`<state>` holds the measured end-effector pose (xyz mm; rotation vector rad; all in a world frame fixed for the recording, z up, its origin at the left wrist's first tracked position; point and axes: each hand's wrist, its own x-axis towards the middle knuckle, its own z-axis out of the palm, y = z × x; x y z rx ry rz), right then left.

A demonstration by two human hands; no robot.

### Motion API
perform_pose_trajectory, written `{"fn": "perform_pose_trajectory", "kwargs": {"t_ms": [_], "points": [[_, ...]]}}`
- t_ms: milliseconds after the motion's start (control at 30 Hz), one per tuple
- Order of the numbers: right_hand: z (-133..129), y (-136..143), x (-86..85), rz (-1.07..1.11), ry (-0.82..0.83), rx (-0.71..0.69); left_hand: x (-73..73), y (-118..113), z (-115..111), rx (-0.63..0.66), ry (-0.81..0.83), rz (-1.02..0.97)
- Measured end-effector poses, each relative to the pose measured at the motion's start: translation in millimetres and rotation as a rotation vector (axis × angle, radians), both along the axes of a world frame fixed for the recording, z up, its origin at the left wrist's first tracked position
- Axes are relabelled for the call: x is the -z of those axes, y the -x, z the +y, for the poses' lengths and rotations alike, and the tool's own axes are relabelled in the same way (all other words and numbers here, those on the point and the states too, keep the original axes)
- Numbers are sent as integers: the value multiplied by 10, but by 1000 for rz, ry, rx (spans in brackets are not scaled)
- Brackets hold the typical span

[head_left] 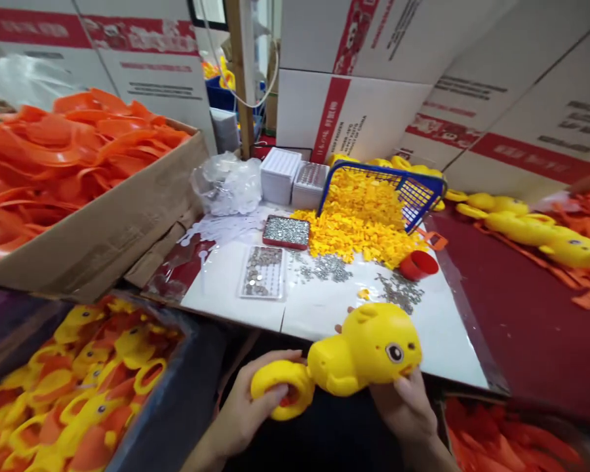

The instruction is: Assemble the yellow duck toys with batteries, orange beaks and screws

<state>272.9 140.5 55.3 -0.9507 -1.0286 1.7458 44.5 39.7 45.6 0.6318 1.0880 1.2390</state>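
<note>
"Two hands on one yellow toy (381, 351), low in the centre of the frame. Which step would you call that?"

"Holding it out for a look, by my reckoning. It lies on its side in the air by the near edge of the white work surface (307, 308), head to the right."

"How's it gripped?"

"Left hand (246, 403) is closed round the ring (261, 383) at the toy's left end, thumb in the hole. Right hand (410, 406) is clasped under and behind the head, thumb close to the mouth."

"And the next move calls for what?"

"A steady hold at both ends, I'd judge; I can't see anything else supporting it."

"Can you read anything from here?"

"On the white carton (393, 108) at upper centre, yes: FROZEN, and PRODUCT OF CHINA, black print running steeply upward. Its red band has East Asian characters; I catch 日本の味, the rest is too small."

"The other boxes?"

"Cartons (526, 124) at upper right and a carton (152, 78) at upper left have red bands with a cartoon figure, but their lettering blurs. No brand that I can make out on the toy."
</note>
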Motion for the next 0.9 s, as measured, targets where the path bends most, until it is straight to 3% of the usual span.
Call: {"fn": "perform_pose_trajectory", "kwargs": {"t_ms": [67,133,200,367,500,567,633,733,800,900], "points": [[26,105,18,36,97,24,117,49,-221,44,65,106],[70,251,10,24,175,10,206,109,-338,188,83,-24],[79,405,-20,-54,181,-76,252,172,-317,237,98,-159],[-75,688,-150,-341,-15,-514,183,191,22,-126,186,-137],[38,784,-286,-715,-445,-710,89,116,108,-354,204,-136],[279,820,-335,-865,-682,-642,79,95,66,-426,225,-186],[625,852,-354,-1064,-861,-426,100,87,0,-470,261,-228],[1221,881,-352,-1217,-894,-246,161,101,-96,-523,344,-303],[1556,904,-359,-1261,-914,-210,197,135,-145,-528,438,-376],[1799,1019,-386,-1242,-992,-290,215,229,-198,-384,583,-532]]}}
